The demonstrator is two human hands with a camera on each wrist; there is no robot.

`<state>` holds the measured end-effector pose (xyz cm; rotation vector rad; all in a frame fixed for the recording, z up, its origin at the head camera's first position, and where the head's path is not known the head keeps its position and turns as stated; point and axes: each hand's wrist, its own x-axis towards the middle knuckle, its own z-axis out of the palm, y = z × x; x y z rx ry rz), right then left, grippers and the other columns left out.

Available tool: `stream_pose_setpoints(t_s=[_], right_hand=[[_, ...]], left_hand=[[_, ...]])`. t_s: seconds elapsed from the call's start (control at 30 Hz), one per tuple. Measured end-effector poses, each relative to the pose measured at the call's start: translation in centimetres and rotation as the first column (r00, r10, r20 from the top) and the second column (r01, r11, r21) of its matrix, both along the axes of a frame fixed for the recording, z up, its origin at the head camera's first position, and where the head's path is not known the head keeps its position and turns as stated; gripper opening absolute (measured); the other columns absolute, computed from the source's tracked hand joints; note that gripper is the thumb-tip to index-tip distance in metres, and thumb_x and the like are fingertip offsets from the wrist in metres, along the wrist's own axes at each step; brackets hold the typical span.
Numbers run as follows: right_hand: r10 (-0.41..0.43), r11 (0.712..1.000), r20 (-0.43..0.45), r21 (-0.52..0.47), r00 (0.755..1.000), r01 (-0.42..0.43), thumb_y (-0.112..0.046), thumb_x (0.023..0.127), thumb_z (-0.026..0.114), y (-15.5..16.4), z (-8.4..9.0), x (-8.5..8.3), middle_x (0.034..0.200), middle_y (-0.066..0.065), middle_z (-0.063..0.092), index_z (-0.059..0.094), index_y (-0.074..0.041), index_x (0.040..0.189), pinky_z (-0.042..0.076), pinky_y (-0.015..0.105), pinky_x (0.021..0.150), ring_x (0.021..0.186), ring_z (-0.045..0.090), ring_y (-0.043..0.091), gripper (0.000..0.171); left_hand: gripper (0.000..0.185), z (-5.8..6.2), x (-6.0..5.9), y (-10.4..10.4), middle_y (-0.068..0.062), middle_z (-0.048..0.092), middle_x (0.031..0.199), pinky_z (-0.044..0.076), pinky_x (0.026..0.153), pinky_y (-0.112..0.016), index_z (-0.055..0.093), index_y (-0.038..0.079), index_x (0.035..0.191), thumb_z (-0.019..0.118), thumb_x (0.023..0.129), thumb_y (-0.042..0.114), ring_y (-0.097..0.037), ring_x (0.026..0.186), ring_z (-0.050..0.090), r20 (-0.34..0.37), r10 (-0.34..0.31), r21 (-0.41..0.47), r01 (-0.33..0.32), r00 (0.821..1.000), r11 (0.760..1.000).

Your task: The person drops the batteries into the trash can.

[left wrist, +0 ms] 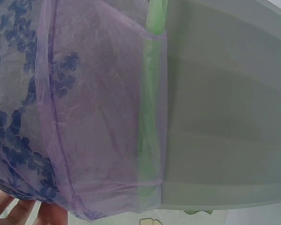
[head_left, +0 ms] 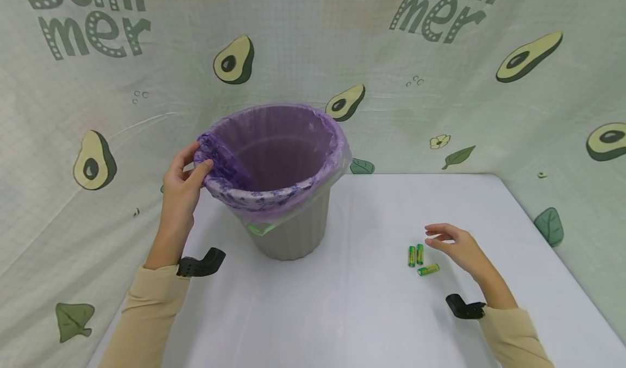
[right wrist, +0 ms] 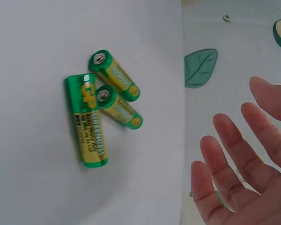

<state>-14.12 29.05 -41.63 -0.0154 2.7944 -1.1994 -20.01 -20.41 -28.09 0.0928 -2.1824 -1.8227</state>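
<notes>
Now my left hand (head_left: 182, 186) pinches the bag (head_left: 230, 167) at the bin (head_left: 293, 232) rim; my right hand (head_left: 457, 248), fingers loose, hovers beside three batteries (head_left: 419, 259).

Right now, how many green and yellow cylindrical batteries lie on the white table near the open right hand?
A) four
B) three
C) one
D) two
B: the right wrist view shows three green and yellow batteries lying together on the white table, beside the open right hand.

A white table (head_left: 342, 313) is enclosed by pale cloth walls (head_left: 489, 112) printed with avocados, leaves and "Summer".
</notes>
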Motion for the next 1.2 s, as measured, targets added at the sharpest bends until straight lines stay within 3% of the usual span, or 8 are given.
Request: stream_pose_setpoints(t_s=[0.1,0.2,0.37,0.57,0.77,0.93,1.2], right_hand=[[-0.003,1.000,0.044,0.011,0.999,0.002,-0.031,0.091,0.059,0.4,-1.1,0.4,0.124,0.020,0.056,0.051,-0.001,0.128,0.045,0.041,0.079,0.106,0.051,0.029,0.049],[0.000,1.000,0.095,0.009,0.996,-0.001,-0.029,0.090,0.061,0.9,-2.2,0.7,0.125,0.021,0.054,0.051,0.000,0.128,0.046,0.037,0.077,0.107,0.051,0.032,0.049],[-0.007,1.000,0.155,-0.010,0.988,0.009,-0.025,0.086,0.065,1.5,-3.8,1.2,0.122,0.022,0.055,0.052,0.001,0.126,0.046,0.028,0.071,0.098,0.055,0.024,0.049],[-0.012,1.000,0.156,-0.011,0.988,0.014,-0.022,0.084,0.067,2.1,-5.3,1.7,0.109,0.017,0.059,0.055,0.002,0.122,0.045,0.023,0.064,0.085,0.051,0.013,0.046],[-0.032,0.999,0.145,0.023,0.989,0.029,-0.018,0.082,0.068,2.2,-5.9,2.0,0.097,0.009,0.058,0.060,0.002,0.113,0.042,0.021,0.063,0.077,0.047,0.008,0.038],[-0.002,0.998,0.137,0.069,0.991,-0.008,-0.013,0.079,0.070,2.2,-6.0,2.0,0.085,0.005,0.055,0.064,0.001,0.102,0.037,0.022,0.062,0.072,0.044,0.009,0.028],[0.026,0.994,0.133,0.104,0.991,-0.040,-0.009,0.077,0.070,2.0,-5.9,1.7,0.080,0.004,0.054,0.064,0.001,0.093,0.036,0.023,0.060,0.070,0.044,0.012,0.021]], left_hand=[[0.055,0.0,0.0,0.0,0.007,0.043,0.122,0.044,0.068,-0.010,0.039,0.015,0.142,0.059,0.091,0.024,-0.001,0.091,0.051,0.004,0.001,0.003,-0.001,1.000,1.000],[0.055,0.0,0.0,0.1,0.006,0.043,0.123,0.044,0.069,-0.010,0.040,0.016,0.142,0.059,0.091,0.025,-0.001,0.092,0.051,0.008,0.002,-0.004,-0.002,1.000,1.000],[0.055,0.0,0.0,0.1,0.007,0.043,0.123,0.043,0.069,-0.010,0.040,0.016,0.142,0.059,0.091,0.025,-0.001,0.092,0.051,0.010,0.003,-0.007,-0.003,1.000,1.000],[0.055,0.0,0.0,0.0,0.007,0.044,0.121,0.044,0.068,-0.010,0.040,0.015,0.141,0.059,0.090,0.023,-0.001,0.090,0.051,0.003,0.007,0.001,-0.007,1.000,1.000],[0.054,0.0,0.0,0.1,0.007,0.044,0.122,0.044,0.069,-0.010,0.041,0.016,0.141,0.058,0.091,0.024,-0.001,0.091,0.051,0.008,0.015,-0.015,-0.015,1.000,1.000],[0.054,0.0,-0.1,0.1,0.007,0.044,0.122,0.044,0.069,-0.011,0.041,0.016,0.141,0.058,0.091,0.024,-0.001,0.091,0.051,0.011,0.015,-0.019,-0.015,1.000,1.000],[0.054,0.0,0.0,0.1,0.007,0.044,0.121,0.044,0.069,-0.010,0.041,0.015,0.141,0.059,0.090,0.023,-0.001,0.091,0.051,0.006,0.015,-0.002,-0.015,1.000,1.000]])
